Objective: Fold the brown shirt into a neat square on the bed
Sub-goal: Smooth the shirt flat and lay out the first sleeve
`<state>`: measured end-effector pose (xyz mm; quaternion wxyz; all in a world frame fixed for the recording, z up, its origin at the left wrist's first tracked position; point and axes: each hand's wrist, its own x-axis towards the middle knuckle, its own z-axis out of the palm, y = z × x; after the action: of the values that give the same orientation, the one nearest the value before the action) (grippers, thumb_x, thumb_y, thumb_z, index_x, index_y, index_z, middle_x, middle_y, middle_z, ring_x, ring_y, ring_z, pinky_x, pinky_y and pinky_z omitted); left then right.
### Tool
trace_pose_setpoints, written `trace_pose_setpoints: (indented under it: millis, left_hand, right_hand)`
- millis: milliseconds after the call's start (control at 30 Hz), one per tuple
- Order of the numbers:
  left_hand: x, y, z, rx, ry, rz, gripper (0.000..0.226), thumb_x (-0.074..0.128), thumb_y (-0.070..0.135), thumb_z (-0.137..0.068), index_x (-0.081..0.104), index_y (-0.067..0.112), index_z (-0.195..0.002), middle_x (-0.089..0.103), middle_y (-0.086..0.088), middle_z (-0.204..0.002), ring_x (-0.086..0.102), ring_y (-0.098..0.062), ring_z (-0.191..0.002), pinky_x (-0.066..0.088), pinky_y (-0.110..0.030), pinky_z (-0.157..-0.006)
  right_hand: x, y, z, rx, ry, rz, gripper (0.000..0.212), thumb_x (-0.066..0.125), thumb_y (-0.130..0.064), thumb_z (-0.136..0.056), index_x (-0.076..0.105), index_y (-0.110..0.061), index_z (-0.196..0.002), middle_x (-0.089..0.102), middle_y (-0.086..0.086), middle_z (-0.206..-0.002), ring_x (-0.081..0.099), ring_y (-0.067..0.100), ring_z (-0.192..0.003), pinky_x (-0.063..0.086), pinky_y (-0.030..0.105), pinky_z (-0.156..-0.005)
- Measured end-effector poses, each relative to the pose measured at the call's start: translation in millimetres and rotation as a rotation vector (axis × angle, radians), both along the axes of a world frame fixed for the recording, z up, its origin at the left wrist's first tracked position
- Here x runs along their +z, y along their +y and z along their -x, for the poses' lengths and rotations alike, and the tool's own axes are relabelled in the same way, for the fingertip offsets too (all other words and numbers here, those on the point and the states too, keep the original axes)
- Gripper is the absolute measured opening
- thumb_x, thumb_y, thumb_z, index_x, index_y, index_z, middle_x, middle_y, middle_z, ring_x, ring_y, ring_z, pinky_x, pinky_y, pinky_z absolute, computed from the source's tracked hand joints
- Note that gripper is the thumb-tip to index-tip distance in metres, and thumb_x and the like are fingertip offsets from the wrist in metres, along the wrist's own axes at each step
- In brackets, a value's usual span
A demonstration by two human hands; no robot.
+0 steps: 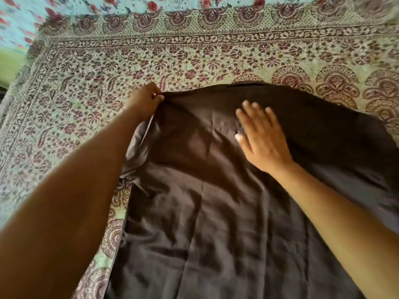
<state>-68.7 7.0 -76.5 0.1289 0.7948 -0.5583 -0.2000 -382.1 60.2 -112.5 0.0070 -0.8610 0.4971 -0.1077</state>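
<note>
The brown shirt lies spread out and wrinkled over the near half of the bed, its far edge curving across the middle of the view. My left hand pinches the shirt's far left corner and holds it slightly lifted, with a fold of cloth bunched below it. My right hand lies flat on the upper part of the shirt, fingers straight and spread, pressing the cloth down. The shirt's near edge runs out of the bottom of the view.
The bed is covered by a pale sheet with maroon floral print and a border of fan motifs. A light blue cloth with red flowers lies along the far edge. At the far left the bed ends at a green surface.
</note>
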Motion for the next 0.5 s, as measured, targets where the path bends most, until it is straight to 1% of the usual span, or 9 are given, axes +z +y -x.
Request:
trace_pose_setpoints:
  millis: [33, 67, 133, 200, 267, 333, 400, 433, 500]
  left_hand:
    - [-3.8, 2.2, 1.7, -0.011, 0.002, 0.019, 0.023, 0.056, 0.026, -0.091, 0.059, 0.009, -0.107, 0.063, -0.021, -0.102, 0.058, -0.034, -0.096, 0.041, -0.033, -0.075]
    - [-4.2, 4.8, 4.7, -0.014, -0.009, 0.052, 0.025, 0.056, 0.028, -0.091, 0.059, 0.009, -0.107, 0.063, -0.021, -0.104, 0.057, -0.034, -0.098, 0.041, -0.034, -0.075]
    - [-6.9, 7.7, 1.7, 0.002, -0.085, 0.104, 0.029, 0.056, 0.037, -0.09, 0.059, 0.012, -0.105, 0.063, -0.019, -0.099, 0.058, -0.034, -0.094, 0.04, -0.036, -0.071]
    - [-11.6, 9.6, -3.7, 0.001, -0.197, 0.131, 0.035, 0.052, 0.047, -0.09, 0.055, 0.015, -0.103, 0.062, -0.016, -0.092, 0.058, -0.032, -0.087, 0.038, -0.036, -0.067]
    - [-16.9, 10.1, -0.9, -0.034, -0.266, 0.175, 0.042, 0.046, 0.054, -0.089, 0.05, 0.015, -0.102, 0.063, -0.016, -0.091, 0.059, -0.034, -0.085, 0.044, -0.041, -0.069]
    - [-19.7, 8.5, 3.1, -0.062, -0.332, 0.203, 0.045, 0.041, 0.056, -0.09, 0.047, 0.014, -0.105, 0.063, -0.017, -0.095, 0.06, -0.035, -0.086, 0.043, -0.042, -0.069]
    - [-21.3, 4.7, 2.0, -0.091, -0.416, 0.172, 0.046, 0.04, 0.054, -0.093, 0.045, 0.012, -0.111, 0.062, -0.018, -0.103, 0.06, -0.037, -0.091, 0.039, -0.04, -0.068]
    - [-22.5, 2.3, -0.5, -0.122, -0.44, 0.147, 0.047, 0.04, 0.053, -0.093, 0.045, 0.011, -0.115, 0.06, -0.018, -0.107, 0.06, -0.038, -0.094, 0.039, -0.039, -0.07]
    - [-25.4, -1.0, -6.1, -0.186, -0.459, 0.089, 0.051, 0.04, 0.053, -0.093, 0.043, 0.011, -0.121, 0.055, -0.019, -0.117, 0.057, -0.04, -0.102, 0.042, -0.044, -0.081]
  right_hand:
    - [-4.8, 4.5, -4.6, 0.04, 0.063, -0.023, 0.059, 0.033, -0.039, -0.091, 0.037, -0.007, -0.14, 0.035, 0.016, -0.147, 0.036, 0.031, -0.135, 0.013, 0.042, -0.112]
    - [-8.9, 7.4, -5.9, 0.035, 0.103, -0.048, 0.061, 0.031, -0.042, -0.09, 0.036, -0.007, -0.141, 0.035, 0.016, -0.147, 0.037, 0.031, -0.134, 0.014, 0.041, -0.111]
    - [-14.5, 9.4, -5.3, -0.014, 0.125, -0.086, 0.063, 0.028, -0.046, -0.09, 0.033, -0.01, -0.142, 0.034, 0.017, -0.148, 0.036, 0.032, -0.134, 0.014, 0.041, -0.111]
    - [-15.9, 9.1, -5.0, -0.039, 0.14, -0.108, 0.066, 0.025, -0.049, -0.09, 0.03, -0.012, -0.144, 0.03, 0.018, -0.149, 0.03, 0.035, -0.137, 0.014, 0.044, -0.113]
    - [-14.5, 7.5, -4.8, -0.057, 0.161, -0.133, 0.069, 0.023, -0.053, -0.088, 0.026, -0.014, -0.146, 0.025, 0.021, -0.15, 0.024, 0.04, -0.138, 0.012, 0.05, -0.113]
    - [-14.1, 5.8, -5.2, -0.072, 0.177, -0.15, 0.072, 0.022, -0.056, -0.087, 0.024, -0.015, -0.146, 0.022, 0.024, -0.15, 0.02, 0.044, -0.138, 0.01, 0.053, -0.113]
    - [-11.2, 5.8, -7.5, -0.094, 0.187, -0.149, 0.072, 0.021, -0.057, -0.087, 0.025, -0.015, -0.146, 0.021, 0.026, -0.15, 0.021, 0.046, -0.137, 0.009, 0.055, -0.113]
    - [-8.7, 6.3, -10.6, -0.115, 0.178, -0.138, 0.07, 0.022, -0.055, -0.087, 0.026, -0.015, -0.145, 0.021, 0.027, -0.15, 0.022, 0.046, -0.136, 0.008, 0.055, -0.112]
    - [-1.8, 9.3, -20.5, -0.148, 0.111, -0.084, 0.063, 0.027, -0.047, -0.09, 0.03, -0.013, -0.143, 0.021, 0.025, -0.15, 0.024, 0.044, -0.136, 0.01, 0.055, -0.112]
